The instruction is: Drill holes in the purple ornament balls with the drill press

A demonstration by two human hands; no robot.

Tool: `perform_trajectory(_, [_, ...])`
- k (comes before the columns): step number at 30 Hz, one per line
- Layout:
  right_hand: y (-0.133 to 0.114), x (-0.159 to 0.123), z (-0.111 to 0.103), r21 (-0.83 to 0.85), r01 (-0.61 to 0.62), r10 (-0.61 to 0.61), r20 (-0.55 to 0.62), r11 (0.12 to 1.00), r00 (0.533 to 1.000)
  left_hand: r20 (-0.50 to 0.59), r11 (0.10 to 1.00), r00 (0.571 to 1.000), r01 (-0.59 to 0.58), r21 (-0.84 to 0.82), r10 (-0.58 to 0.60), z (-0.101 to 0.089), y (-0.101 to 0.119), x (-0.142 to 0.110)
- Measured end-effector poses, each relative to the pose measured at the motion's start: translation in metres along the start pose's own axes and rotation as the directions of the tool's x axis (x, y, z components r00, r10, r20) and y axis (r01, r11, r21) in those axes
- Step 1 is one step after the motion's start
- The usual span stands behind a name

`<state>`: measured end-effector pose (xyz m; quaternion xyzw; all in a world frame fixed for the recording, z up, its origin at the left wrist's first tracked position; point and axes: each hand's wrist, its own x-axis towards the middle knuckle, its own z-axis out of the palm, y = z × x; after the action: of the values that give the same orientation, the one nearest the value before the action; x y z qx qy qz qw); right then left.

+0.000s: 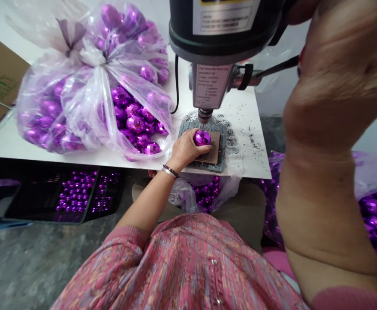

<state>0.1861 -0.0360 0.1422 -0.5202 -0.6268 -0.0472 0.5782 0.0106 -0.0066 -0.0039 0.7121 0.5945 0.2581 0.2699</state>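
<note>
- Purple faceted ball sits on a brown square pad upon the drill press's grey base plate, close to your edge of the white counter.
- Your left hand is closed around it from the left, thumb across the side nearest you and fingers about the left side, leaving the top bare.
- What matters here is the vertical line: the ball stands right under the chuck and its thin bit. You can't tell from this view whether the tip touches it.
- It looks round, so you have no clear long axis to line up.
- Your left hand is the nearer one. From your right hand, raised high at the end of the lever, the ball lies left and lower, well apart.
- Your right fingers are mostly hidden; how tightly they close on that lever, you can't tell.
- To the left of your left hand, an open clear bag spills more purple balls towards you.
</note>
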Motion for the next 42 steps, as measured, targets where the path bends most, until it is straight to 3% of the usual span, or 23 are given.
perform_trajectory(3, [-0.005, -0.015, -0.001, -0.003, 0.176, -0.176, -0.041, 0.984, 0.984, 0.002, 1.0, 1.0, 0.006, 0.006, -0.006, 0.001, -0.001, 0.0])
perform_trajectory(7, [-0.003, -0.037, -0.002, -0.084, 0.262, -0.269, -0.087, 0.961, 0.959, 0.002, 1.0, 1.0, -0.003, 0.008, 0.003, 0.001, -0.002, 0.0])
perform_trajectory(20, [0.02, -0.059, 0.011, -0.219, 0.403, -0.438, -0.145, 0.889, 0.887, -0.023, 1.0, 0.999, -0.026, -0.016, 0.026, 0.003, -0.001, -0.003])
perform_trajectory(42, [0.033, -0.085, 0.026, -0.152, 0.395, -0.42, -0.195, 0.906, 0.886, -0.026, 1.0, 0.999, -0.022, -0.013, 0.022, 0.005, -0.003, -0.005])
